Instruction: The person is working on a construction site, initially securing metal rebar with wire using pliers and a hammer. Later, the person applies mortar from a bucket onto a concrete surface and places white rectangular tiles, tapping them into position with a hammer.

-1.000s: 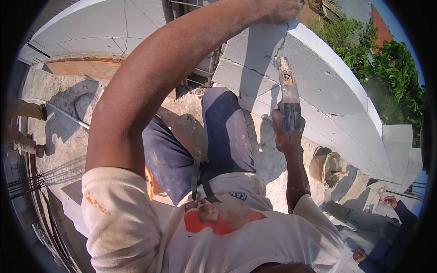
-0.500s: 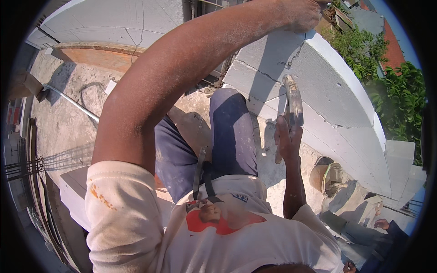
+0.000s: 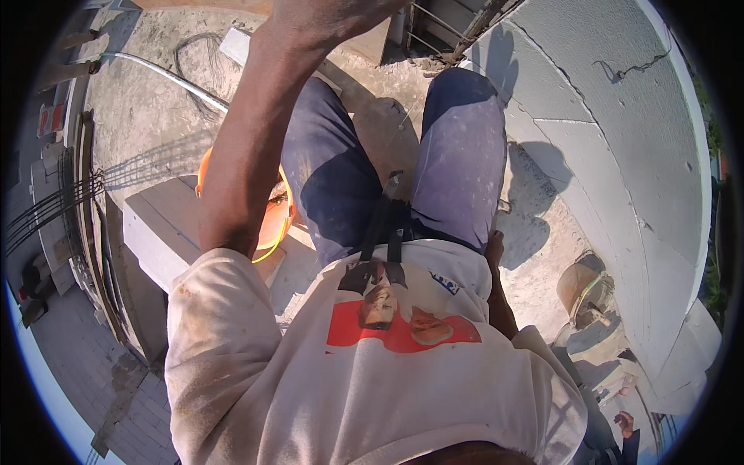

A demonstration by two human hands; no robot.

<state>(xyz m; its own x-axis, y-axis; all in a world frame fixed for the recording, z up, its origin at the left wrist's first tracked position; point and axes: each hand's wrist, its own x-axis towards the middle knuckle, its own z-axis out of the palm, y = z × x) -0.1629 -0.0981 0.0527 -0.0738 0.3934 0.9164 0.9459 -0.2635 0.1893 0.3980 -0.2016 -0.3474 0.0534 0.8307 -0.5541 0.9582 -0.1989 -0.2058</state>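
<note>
My left hand (image 3: 345, 17) is raised to the top edge of the view, over the floor beside a steel-bar cage (image 3: 434, 27); its fingertips are cut off, so what it holds is unclear. My right hand (image 3: 494, 246) hangs low beside my right thigh, mostly hidden behind it, with its fingers and anything in them unclear. To my right stands a white block wall (image 3: 612, 163) with cracked joint lines and a bit of wire. An orange bucket (image 3: 273, 226) sits by my left thigh, next to a pale block (image 3: 159, 217).
A grey bucket (image 3: 577, 291) stands on the dusty concrete floor (image 3: 542, 240) at right. A co-worker's hand (image 3: 624, 422) shows at lower right, another person's legs (image 3: 66, 74) at upper left. Rebar (image 3: 54, 201) juts out at left, near a long pale pipe (image 3: 167, 77).
My view has swung, shifting the wall rightward and revealing the orange bucket. My right hand has dropped beside my thigh, and the hammer-like tool it held no longer shows clearly.
</note>
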